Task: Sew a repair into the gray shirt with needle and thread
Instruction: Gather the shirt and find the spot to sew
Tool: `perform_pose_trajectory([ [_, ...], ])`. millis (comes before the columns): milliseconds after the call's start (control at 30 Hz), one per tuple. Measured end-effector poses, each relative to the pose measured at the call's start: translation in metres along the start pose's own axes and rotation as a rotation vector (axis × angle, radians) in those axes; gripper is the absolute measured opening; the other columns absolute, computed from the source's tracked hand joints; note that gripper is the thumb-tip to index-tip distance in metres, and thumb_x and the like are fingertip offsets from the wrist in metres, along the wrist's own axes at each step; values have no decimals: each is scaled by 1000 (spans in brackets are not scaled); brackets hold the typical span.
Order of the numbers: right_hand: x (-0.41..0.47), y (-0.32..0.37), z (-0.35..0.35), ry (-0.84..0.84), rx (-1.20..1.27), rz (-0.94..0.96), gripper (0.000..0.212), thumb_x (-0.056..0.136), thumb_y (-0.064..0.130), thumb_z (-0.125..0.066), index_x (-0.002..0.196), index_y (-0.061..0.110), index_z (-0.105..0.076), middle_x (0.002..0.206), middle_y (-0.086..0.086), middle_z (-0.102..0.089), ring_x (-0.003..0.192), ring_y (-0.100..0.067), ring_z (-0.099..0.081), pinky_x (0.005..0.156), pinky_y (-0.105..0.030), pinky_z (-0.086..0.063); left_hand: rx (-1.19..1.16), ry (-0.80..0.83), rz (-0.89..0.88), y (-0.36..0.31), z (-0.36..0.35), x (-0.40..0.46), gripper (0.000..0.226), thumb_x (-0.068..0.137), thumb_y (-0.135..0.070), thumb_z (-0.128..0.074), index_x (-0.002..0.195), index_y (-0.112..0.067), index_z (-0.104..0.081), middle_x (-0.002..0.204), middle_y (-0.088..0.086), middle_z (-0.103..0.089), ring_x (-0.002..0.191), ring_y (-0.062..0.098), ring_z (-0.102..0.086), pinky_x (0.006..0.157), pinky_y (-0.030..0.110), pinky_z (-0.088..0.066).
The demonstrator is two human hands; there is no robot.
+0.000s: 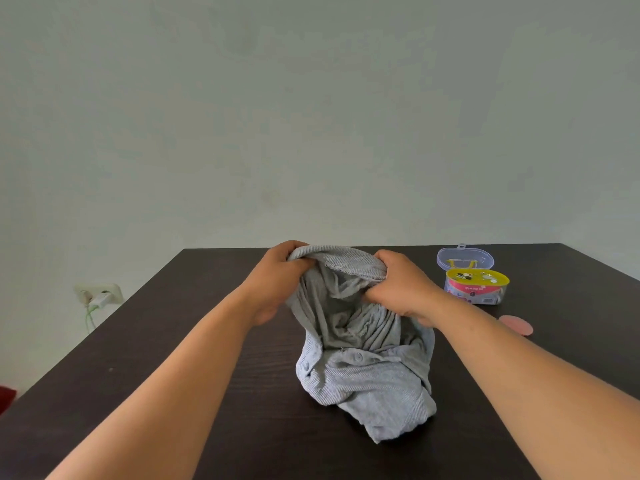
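Both bare forearms reach up from the bottom corners of the frame toward its middle, and I see them meet over a dark brown wood-grain worktop [166,393]. Between them sits the rumpled gray ribbed knit shirt [363,368], just below centre frame. Its lower folds rest on the worktop, with two gray buttons showing along a placket, while its upper edge is lifted into an arch.

I see my left hand [277,282] clenched around the left end of that raised hem, fingers curled over the fabric. My right hand [401,289] grips the right end of the same edge, knuckles up and fingers bunched into the cloth. A stitched seam runs along the stretch of hem between the two hands.

Right of the shirt, near the far edge of the worktop, stands a small clear plastic sewing kit box [476,287] with a yellow tray of buttons on top; its clear lid [465,258] is open behind it. A flat round pink piece [516,325] lies just below the box, partly hidden by my right forearm.

At middle left, a white wall socket [98,294] holds a plug with a pale green cable hanging down.
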State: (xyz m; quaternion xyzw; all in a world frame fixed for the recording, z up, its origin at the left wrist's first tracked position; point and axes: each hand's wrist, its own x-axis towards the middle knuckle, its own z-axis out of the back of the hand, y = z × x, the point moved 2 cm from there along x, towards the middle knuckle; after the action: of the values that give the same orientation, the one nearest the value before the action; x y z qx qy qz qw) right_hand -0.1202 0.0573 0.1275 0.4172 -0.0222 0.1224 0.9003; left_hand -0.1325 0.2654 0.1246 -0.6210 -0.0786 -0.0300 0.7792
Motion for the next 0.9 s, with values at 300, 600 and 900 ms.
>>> perform_pose_trajectory([
  [300, -2, -3, 2, 186, 221, -66, 68, 53, 61, -86, 106, 23, -66, 105, 0, -73, 99, -17, -71, 95, -43, -56, 140, 18, -62, -9, -1, -5, 15, 99, -14, -59, 109, -22, -67, 104, 3, -75, 100, 22, -72, 90, 41, -61],
  [600, -3, 5, 6, -115, -83, 57, 16, 86, 30, -69, 95, 18, -66, 86, 3, -67, 78, -16, -64, 61, -28, -45, 307, 87, -103, -11, -2, -11, 17, 98, -21, -60, 109, -30, -69, 104, 1, -75, 102, 25, -71, 95, 50, -57],
  [900, 5, 2, -6, -149, 323, -36, 19, 94, 12, -42, 106, 14, -57, 93, -11, -61, 73, -18, -49, 65, -32, -41, 345, 206, -115, -5, -6, -12, 41, 82, -14, -82, 118, -28, -66, 105, -5, -76, 98, 12, -73, 94, 42, -59],
])
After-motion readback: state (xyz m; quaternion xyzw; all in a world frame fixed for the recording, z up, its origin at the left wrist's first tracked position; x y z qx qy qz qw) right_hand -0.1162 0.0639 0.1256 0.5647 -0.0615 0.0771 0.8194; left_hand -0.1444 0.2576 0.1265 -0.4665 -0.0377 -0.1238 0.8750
